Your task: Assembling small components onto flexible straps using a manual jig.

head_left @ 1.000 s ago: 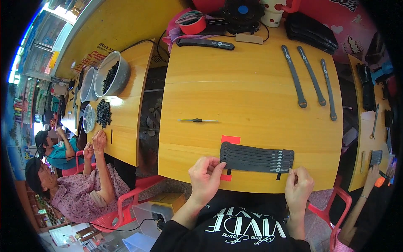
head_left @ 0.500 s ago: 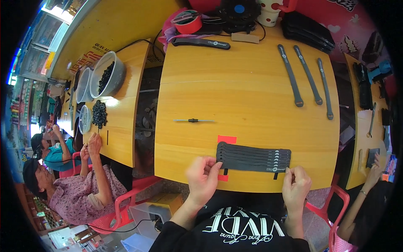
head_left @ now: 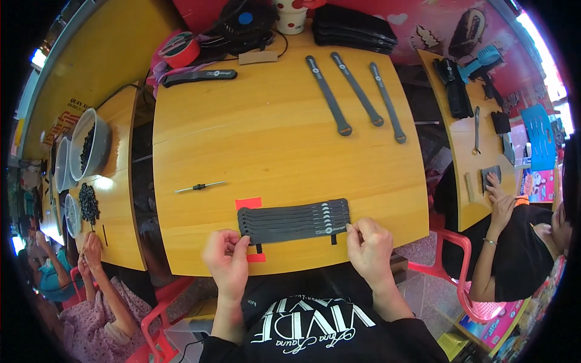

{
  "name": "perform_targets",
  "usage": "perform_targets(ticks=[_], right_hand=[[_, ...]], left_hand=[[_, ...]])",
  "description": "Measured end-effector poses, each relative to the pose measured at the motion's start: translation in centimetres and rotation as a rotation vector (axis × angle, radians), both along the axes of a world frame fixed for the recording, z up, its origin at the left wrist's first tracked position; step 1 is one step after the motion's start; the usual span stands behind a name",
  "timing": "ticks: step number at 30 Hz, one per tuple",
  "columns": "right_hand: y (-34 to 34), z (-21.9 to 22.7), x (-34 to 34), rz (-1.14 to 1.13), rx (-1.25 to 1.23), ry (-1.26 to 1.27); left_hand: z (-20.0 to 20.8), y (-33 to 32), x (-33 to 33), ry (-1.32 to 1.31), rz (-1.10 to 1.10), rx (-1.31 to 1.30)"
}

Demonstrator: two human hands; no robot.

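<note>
Several dark grey straps (head_left: 284, 222) lie overlapped in a fanned row near the table's front edge, each with a rounded end. At the row's left end my left hand (head_left: 227, 254) pinches the nearest strap between thumb and fingers. My right hand (head_left: 370, 248) pinches that strap's right end. Two short black strips (head_left: 333, 240) stick out from under the row toward me. Red tape (head_left: 248, 203) marks the wooden table (head_left: 272, 157) beside the row's left end. Beyond the tape lies a thin metal tool with a black middle (head_left: 200, 187).
Three separate grey straps (head_left: 327, 94) lie far right, another dark strap (head_left: 203, 76) far left. Along the back stand a red tape roll (head_left: 180, 53), a black fan (head_left: 245, 21) and stacked black pouches (head_left: 354, 30). Co-workers' hands (head_left: 92, 248) work at side tables left and right.
The whole view has swung to the right, so the table appears farther left and more of the right side table shows. Both my hands stay at the strap ends.
</note>
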State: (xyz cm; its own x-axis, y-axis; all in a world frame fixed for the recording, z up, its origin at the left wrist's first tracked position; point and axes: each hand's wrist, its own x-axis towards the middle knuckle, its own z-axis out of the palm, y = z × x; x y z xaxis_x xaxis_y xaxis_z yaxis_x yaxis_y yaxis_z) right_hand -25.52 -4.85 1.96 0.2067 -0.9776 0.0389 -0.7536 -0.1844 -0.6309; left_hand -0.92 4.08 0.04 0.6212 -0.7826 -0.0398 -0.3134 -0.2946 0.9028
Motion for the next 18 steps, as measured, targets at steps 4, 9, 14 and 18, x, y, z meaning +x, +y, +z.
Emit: perform_targets(ticks=[4,9,14,18], right_hand=[[-0.1,-0.1,-0.3,0.01,0.006,-0.034],[0.0,-0.4,-0.5,0.0,-0.011,-0.071],[0.1,-0.7,-0.7,-0.001,-0.046,-0.075],[1.1,-2.1,-1.1,-0.052,-0.209,-0.155]], left_hand=[[-0.3,0.1,0.0,0.078,0.029,-0.016],[-0.6,0.2,0.3,0.063,-0.015,-0.038],[-0.7,0.4,0.7,0.073,-0.047,-0.062],[0.3,1.8,0.6,-0.044,-0.112,-0.067]])
